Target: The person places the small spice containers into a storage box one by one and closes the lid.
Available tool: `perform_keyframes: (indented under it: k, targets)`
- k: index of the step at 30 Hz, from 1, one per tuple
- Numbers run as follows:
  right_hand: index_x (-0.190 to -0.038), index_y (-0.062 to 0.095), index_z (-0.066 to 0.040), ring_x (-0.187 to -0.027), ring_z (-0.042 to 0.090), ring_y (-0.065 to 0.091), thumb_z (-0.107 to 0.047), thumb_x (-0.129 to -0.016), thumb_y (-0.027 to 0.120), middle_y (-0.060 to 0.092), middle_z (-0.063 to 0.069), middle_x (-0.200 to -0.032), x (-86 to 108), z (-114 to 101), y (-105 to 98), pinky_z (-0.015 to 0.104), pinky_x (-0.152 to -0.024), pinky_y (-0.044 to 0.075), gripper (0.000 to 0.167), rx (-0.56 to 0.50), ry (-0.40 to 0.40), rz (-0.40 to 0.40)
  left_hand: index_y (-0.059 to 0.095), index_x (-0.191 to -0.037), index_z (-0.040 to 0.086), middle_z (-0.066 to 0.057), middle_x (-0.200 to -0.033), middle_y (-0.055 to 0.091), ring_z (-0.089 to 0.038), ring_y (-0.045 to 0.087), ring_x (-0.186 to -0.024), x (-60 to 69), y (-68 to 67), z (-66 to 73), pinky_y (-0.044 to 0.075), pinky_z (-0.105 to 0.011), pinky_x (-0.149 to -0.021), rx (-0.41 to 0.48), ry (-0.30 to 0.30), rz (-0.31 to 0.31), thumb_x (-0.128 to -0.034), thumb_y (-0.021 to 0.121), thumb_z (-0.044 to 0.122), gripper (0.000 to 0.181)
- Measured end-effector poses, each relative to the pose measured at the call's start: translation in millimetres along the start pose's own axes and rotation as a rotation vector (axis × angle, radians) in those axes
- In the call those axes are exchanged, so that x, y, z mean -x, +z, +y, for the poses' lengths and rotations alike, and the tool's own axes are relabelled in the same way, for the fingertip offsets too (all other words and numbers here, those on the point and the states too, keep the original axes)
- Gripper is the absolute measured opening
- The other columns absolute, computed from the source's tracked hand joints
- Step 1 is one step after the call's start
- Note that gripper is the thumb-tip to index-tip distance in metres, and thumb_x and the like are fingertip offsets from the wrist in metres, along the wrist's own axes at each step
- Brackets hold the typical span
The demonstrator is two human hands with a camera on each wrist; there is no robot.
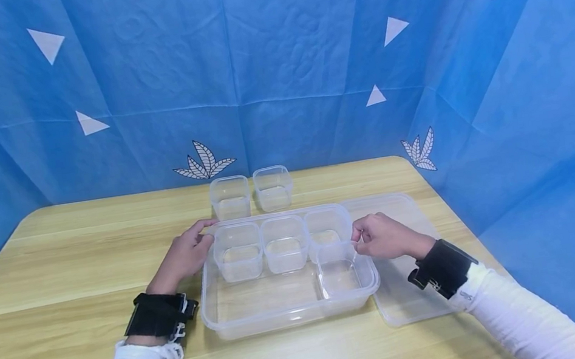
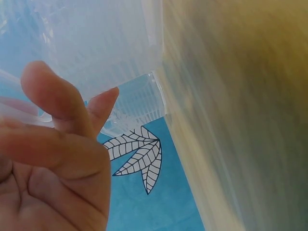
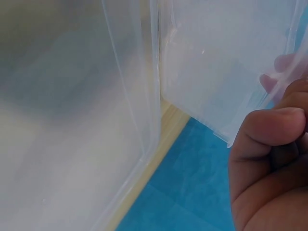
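Note:
A large clear plastic box stands on the table, with three small clear square cups in a row along its back. My right hand pinches the rim of another clear cup in the box's front right corner; whether it touches the bottom I cannot tell. In the right wrist view, the thumb is outside the plastic, with fingertips visible through it. My left hand holds the box at its back left corner; in the left wrist view its fingers are bent beside the plastic wall.
Two more clear cups, a left one and a right one, stand behind the box. A flat clear lid lies to the right, partly beneath my right hand and the box. Blue patterned cloth hangs behind the wooden table.

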State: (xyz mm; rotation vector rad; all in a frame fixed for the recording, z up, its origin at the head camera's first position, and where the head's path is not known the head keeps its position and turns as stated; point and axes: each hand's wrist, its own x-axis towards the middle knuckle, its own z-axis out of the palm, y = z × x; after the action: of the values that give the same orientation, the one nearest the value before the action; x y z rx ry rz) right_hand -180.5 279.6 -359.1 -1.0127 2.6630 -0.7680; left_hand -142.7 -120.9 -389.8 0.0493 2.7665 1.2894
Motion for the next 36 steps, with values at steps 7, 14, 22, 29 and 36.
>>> perform_keyframes:
  k: [7,14,22,29,36]
  targets:
    - [-0.082,0.067,-0.007,-0.048,0.007,0.041,-0.006,-0.078,0.068,0.041,-0.01,-0.052,1.2,0.8,2.0,0.026,-0.051,0.037,0.004,-0.026,0.024,0.013,0.039,-0.147,0.008,-0.018,-0.094,0.058,-0.019,0.041,-0.047,0.5,0.0,1.3,0.039,-0.031,-0.046,0.001,-0.001,0.001,-0.1025,0.035,0.019,0.046]
    - [-0.082,0.067,-0.006,-0.047,0.007,0.04,-0.005,-0.079,0.069,0.043,-0.008,-0.052,1.5,2.7,5.4,0.025,-0.05,0.035,0.004,-0.059,0.054,0.023,0.04,-0.146,0.008,-0.019,-0.096,0.058,-0.018,0.04,-0.045,0.9,0.0,1.2,0.039,-0.031,-0.045,0.006,0.005,0.005,-0.1023,0.035,0.019,0.046]
    - [-0.084,0.064,-0.007,-0.045,0.008,0.038,-0.003,-0.08,0.068,0.042,-0.007,-0.051,1.9,4.2,8.6,0.023,-0.046,0.031,0.006,-0.155,0.104,0.022,0.039,-0.147,0.008,-0.017,-0.09,0.058,-0.018,0.04,-0.045,0.2,0.2,0.2,0.039,-0.031,-0.045,0.004,0.01,0.003,-0.1024,0.034,0.02,0.046]
    - [-0.086,0.06,-0.005,-0.045,0.007,0.035,-0.003,-0.081,0.069,0.04,-0.006,-0.051,1.9,10.1,13.6,0.023,-0.047,0.03,0.011,-0.259,0.111,0.025,0.038,-0.147,0.009,-0.016,-0.087,0.057,-0.019,0.041,-0.047,2.4,0.3,-2.8,0.039,-0.031,-0.047,0.0,-0.002,-0.001,-0.1026,0.033,0.021,0.047]
    - [-0.089,0.057,-0.002,-0.046,0.007,0.032,-0.004,-0.087,0.065,0.037,-0.005,-0.054,6.1,17.9,16.1,0.021,-0.045,0.026,0.009,-0.47,0.123,0.034,0.039,-0.147,0.01,-0.013,-0.081,0.053,-0.019,0.039,-0.046,0.5,-0.4,-1.8,0.038,-0.032,-0.047,0.004,0.015,-0.003,-0.1029,0.034,0.022,0.046]
